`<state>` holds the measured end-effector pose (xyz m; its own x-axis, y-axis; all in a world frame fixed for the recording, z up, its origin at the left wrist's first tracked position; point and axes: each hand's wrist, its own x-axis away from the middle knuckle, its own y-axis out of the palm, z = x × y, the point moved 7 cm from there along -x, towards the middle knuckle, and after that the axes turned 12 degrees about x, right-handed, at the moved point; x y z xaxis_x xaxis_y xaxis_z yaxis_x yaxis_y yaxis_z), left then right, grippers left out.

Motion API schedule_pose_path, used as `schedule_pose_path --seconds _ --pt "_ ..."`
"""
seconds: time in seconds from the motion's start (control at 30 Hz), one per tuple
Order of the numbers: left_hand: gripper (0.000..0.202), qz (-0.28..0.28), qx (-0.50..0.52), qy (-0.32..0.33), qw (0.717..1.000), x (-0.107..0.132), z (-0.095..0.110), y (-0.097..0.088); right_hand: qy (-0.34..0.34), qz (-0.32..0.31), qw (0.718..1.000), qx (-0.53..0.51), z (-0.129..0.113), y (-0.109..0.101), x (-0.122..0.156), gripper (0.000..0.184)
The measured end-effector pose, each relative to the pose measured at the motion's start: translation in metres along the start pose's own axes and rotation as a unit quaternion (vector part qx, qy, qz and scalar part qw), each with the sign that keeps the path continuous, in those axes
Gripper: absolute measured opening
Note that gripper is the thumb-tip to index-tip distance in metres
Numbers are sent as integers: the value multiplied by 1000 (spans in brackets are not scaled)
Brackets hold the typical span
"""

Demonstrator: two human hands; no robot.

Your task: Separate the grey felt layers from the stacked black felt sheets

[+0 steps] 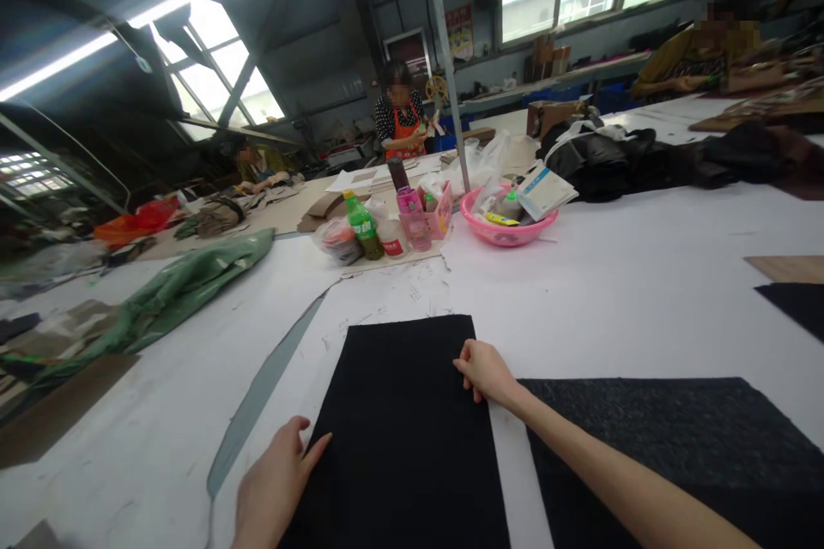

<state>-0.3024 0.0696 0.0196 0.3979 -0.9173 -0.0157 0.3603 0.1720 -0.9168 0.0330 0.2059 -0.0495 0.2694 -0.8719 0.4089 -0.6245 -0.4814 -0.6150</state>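
Observation:
A black rectangular fabric sheet [405,420] lies flat on the white table [644,292] in front of me. My left hand [274,485] rests at the sheet's left edge, fingers stretched out flat and touching the cloth. My right hand [484,371] sits at the sheet's right edge with its fingers curled over that edge, gripping it. A second, larger dark grey fabric sheet [663,437] lies to the right, under my right forearm.
A pink basin [508,232] of small items, a green bottle [362,227] and a pink box stand mid-table. Green cloth [173,292] lies at left, black garments [618,159] at back right. Other people work at the far benches. A metal pole [447,60] rises behind.

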Motion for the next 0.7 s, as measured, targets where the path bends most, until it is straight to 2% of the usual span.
schedule_pose_path --seconds 0.07,0.13,0.23,0.37,0.43,0.53,0.7 --pt "44 41 -55 73 995 3 19 -4 -3 5 1000 -4 -2 0 1 19" --pt "40 43 -46 161 985 6 44 4 -7 10 1000 -9 -4 0 2 16" --pt "34 -2 25 274 961 13 85 32 -8 17 1000 -16 -6 0 2 10" --pt "49 -29 -8 409 912 33 135 72 -11 23 999 -22 -6 0 1 8" --pt "59 -37 -38 438 897 42 148 88 -14 24 999 -24 -6 0 1 9" --pt "66 -58 -63 443 893 48 154 101 -17 21 999 -27 -5 -1 0 10" --pt "62 -98 -53 420 901 51 155 102 -20 25 998 -51 -3 -2 2 14"
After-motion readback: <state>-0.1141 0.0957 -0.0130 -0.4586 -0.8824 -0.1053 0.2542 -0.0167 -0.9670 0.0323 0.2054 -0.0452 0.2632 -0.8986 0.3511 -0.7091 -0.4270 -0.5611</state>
